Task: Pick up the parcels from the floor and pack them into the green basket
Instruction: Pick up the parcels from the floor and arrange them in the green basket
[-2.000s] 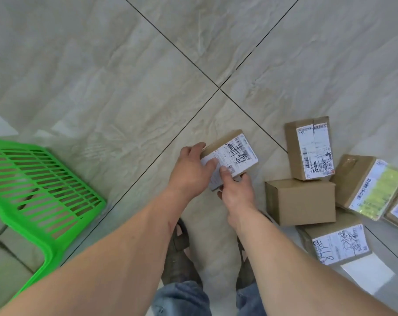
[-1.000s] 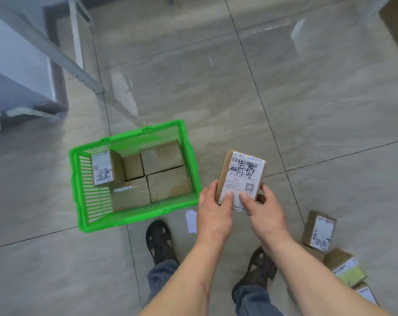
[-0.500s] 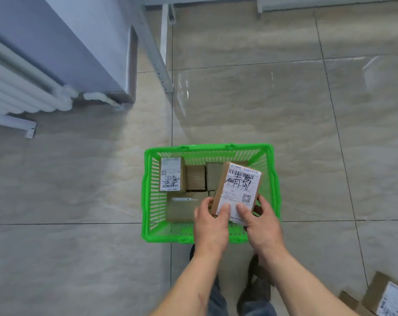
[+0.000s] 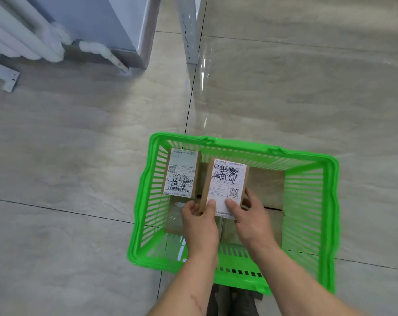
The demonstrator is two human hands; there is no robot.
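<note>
Over the basket: held parcel (image 4: 226, 183), a small brown carton, white label face up, inside the rim line of the green basket (image 4: 327, 201).
Long axis: runs away from the person toward the far wall of the basket; barcode end far, near end in the hands.
Left hand (image 4: 199, 221): fingers curled round the parcel's near left corner, thumb pressed on the label.
Right hand (image 4: 250, 215): clamped on the near right corner, thumb on the label, fingers round the side.
Labelled parcel (image 4: 182, 173): one, standing in the far left corner, just beside the held one, same heading.
Plain cartons (image 4: 267, 185): lying flat on the basket bottom; at least three visible, exact count hidden under the hands.
Floor (image 4: 79, 156): glossy beige tiles, dark grout lines.
Radiator (image 4: 18, 35): white, top left, well apart from the basket.
</note>
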